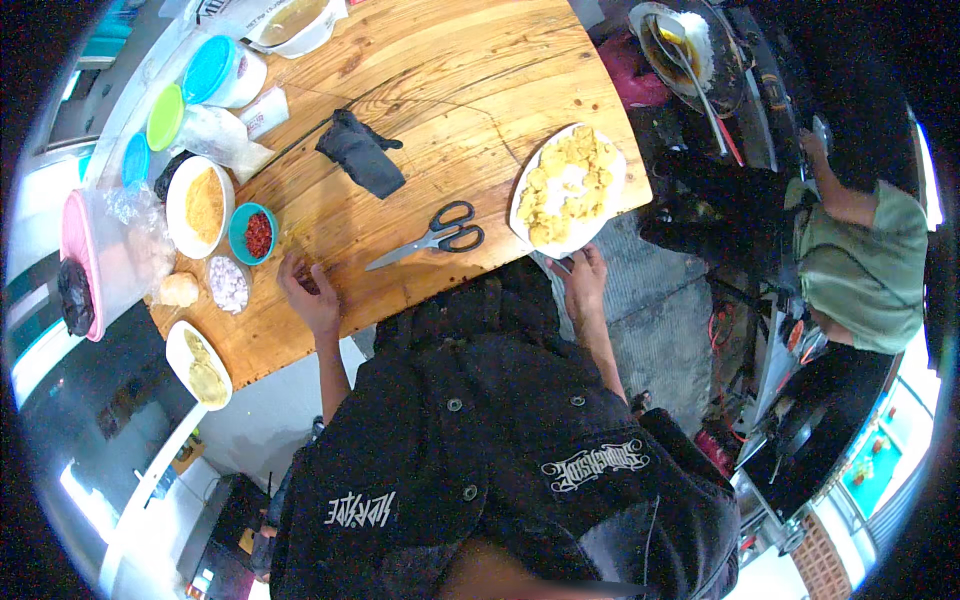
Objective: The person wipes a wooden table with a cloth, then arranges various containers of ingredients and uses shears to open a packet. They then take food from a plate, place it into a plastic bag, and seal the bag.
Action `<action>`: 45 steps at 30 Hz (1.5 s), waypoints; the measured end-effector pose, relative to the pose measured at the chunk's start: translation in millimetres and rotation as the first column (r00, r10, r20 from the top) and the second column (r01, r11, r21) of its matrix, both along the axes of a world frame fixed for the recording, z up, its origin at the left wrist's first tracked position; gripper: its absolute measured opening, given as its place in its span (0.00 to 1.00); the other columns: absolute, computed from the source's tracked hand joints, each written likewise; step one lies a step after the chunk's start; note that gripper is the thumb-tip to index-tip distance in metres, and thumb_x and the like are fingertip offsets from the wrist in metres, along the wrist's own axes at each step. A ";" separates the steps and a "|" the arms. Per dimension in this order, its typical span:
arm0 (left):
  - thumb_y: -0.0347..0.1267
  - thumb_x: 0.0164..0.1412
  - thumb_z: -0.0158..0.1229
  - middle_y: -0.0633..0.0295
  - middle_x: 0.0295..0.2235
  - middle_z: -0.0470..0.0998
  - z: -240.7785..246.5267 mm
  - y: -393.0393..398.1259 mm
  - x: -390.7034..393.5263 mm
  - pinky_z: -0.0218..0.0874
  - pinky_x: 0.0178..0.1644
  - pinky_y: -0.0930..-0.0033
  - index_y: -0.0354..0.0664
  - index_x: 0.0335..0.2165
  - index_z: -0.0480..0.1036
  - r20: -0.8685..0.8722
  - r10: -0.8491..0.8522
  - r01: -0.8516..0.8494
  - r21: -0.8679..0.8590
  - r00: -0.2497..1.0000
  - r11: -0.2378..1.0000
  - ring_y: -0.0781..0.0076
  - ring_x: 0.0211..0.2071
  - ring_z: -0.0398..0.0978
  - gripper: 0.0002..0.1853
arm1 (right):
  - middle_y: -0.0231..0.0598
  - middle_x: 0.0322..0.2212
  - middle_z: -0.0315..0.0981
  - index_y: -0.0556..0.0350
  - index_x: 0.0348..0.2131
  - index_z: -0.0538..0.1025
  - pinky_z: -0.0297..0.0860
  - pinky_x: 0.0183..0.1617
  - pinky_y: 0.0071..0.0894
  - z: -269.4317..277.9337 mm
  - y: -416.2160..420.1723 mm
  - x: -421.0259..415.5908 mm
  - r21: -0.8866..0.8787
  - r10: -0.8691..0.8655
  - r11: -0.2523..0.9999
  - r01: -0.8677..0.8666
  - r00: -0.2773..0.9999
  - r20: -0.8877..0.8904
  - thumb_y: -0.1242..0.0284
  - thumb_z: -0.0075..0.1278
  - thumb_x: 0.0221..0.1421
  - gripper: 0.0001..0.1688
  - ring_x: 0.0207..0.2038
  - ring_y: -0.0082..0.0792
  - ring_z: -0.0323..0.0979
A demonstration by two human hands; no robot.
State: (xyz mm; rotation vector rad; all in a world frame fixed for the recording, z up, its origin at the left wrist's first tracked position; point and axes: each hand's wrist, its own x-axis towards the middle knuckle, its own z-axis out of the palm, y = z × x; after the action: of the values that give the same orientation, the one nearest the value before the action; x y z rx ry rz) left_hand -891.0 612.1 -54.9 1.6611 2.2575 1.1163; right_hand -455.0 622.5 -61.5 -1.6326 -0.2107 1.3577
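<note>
My left hand (309, 292) rests at the near side of the wooden table (442, 97), fingers bent and apart, holding nothing visible. Close to it are a teal bowl of chopped red chili (257, 234) and a dish of a chopped pale ingredient (228, 285). My right hand (581, 274) is by the table's near edge, fingers curled at the lower rim of a white plate of yellowish battered or fried pieces (555, 225); whether it grips the rim is unclear. Black-handled scissors (435, 238) lie between my hands, with a crumpled black glove or cloth (361, 154) beyond.
At left stand an oval bowl of orange-yellow crumbs (201, 206), lidded tubs (225, 71), plastic bags (217, 139) and a dish of pale green food (199, 365) near the edge. A bowl with brown liquid (289, 26) is at the back. Another person (862, 255) is at right, beside a cooking area.
</note>
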 end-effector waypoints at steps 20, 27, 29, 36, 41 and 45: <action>0.27 0.62 0.57 0.50 0.48 0.71 -1.4 -8.4 -4.2 0.67 0.45 0.65 0.35 0.51 0.68 0.053 0.002 -0.005 0.070 0.999 0.998 0.61 0.44 0.73 0.19 | 0.45 0.45 0.75 0.63 0.53 0.64 0.81 0.40 0.36 40.4 23.4 -18.2 0.160 0.248 0.958 -0.236 0.967 -0.061 0.82 0.49 0.61 0.22 0.40 0.39 0.79; 0.27 0.66 0.56 0.55 0.47 0.74 -6.7 -21.1 -7.9 0.66 0.48 0.67 0.37 0.50 0.70 0.465 0.032 -0.063 0.051 0.885 0.997 0.65 0.45 0.74 0.15 | 0.42 0.43 0.77 0.63 0.55 0.67 0.81 0.38 0.32 81.6 34.7 -72.8 0.220 0.597 0.779 -0.587 0.802 0.027 0.81 0.49 0.62 0.22 0.39 0.32 0.79; 0.37 0.72 0.48 0.57 0.51 0.74 -0.6 -31.3 -3.8 0.65 0.53 0.64 0.37 0.55 0.66 0.711 -0.039 0.026 0.029 0.703 0.999 0.67 0.47 0.74 0.20 | 0.40 0.42 0.78 0.63 0.55 0.68 0.81 0.38 0.31 90.5 38.4 -96.2 0.208 0.747 0.638 -0.741 0.662 0.065 0.80 0.49 0.63 0.21 0.39 0.30 0.78; 0.45 0.74 0.38 0.54 0.57 0.70 49.1 -90.1 -11.8 0.61 0.59 0.60 0.35 0.61 0.60 0.995 0.100 -0.079 -0.100 -0.014 0.992 0.65 0.56 0.70 0.29 | 0.36 0.40 0.77 0.60 0.56 0.70 0.81 0.37 0.27 97.3 30.0 -197.3 0.222 0.975 0.129 -0.966 0.164 0.149 0.74 0.48 0.66 0.20 0.38 0.27 0.77; 0.38 0.72 0.44 0.55 0.53 0.73 45.7 -150.3 -47.2 0.62 0.59 0.60 0.36 0.58 0.64 0.995 0.097 -0.271 -0.083 0.039 0.959 0.63 0.56 0.70 0.23 | 0.43 0.38 0.78 0.62 0.51 0.74 0.79 0.31 0.30 71.7 16.1 -270.1 0.194 0.974 -0.071 -0.978 -0.026 0.224 0.70 0.48 0.66 0.18 0.35 0.32 0.79; 0.38 0.72 0.44 0.52 0.56 0.69 35.8 -184.6 -60.6 0.60 0.62 0.51 0.36 0.55 0.64 0.984 0.018 -0.584 -0.120 -0.177 0.803 0.58 0.57 0.67 0.21 | 0.51 0.30 0.79 0.57 0.49 0.76 0.78 0.33 0.38 68.0 1.4 -330.6 0.048 0.902 -0.218 -0.975 -0.183 0.390 0.70 0.47 0.64 0.17 0.28 0.41 0.80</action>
State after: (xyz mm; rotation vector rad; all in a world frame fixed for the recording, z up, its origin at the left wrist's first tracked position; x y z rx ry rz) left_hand -951.6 427.5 -19.1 -0.2658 1.2102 2.0043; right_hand -785.6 623.8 6.5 -1.0317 -2.2614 1.9925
